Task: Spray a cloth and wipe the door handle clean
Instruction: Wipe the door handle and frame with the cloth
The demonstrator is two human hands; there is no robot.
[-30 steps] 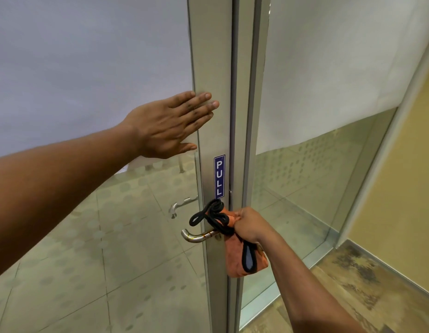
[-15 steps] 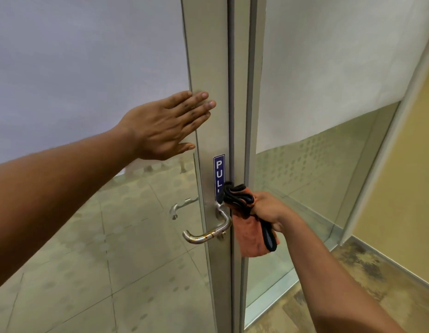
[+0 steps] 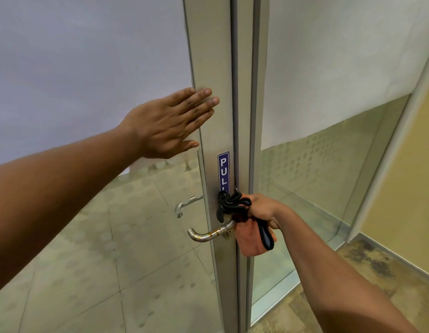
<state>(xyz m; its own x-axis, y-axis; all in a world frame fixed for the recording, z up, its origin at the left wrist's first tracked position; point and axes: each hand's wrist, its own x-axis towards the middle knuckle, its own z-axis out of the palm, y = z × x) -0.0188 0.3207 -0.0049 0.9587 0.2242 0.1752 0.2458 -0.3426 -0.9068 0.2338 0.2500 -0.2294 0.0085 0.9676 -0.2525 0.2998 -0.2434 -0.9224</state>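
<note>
A chrome lever door handle [image 3: 208, 234] sticks out leftward from the metal door frame [image 3: 211, 56], below a blue PULL sign [image 3: 223, 171]. My right hand [image 3: 264, 209] grips an orange cloth with a black edge [image 3: 250, 239], bunched against the base of the handle where it meets the frame; part of the cloth hangs down. My left hand [image 3: 170, 123] lies flat with straight fingers against the glass door and frame, above the handle. No spray bottle is in view.
The glass door [image 3: 88, 212] has a frosted upper half; a second handle [image 3: 187, 204] shows through it on the far side. A fixed glass panel [image 3: 328, 164] stands to the right, then a yellow wall [image 3: 405, 176] and mottled floor.
My right hand carried the cloth from the handle's lever up to its base by the frame, and it has stayed there. The left hand stays flat on the door.
</note>
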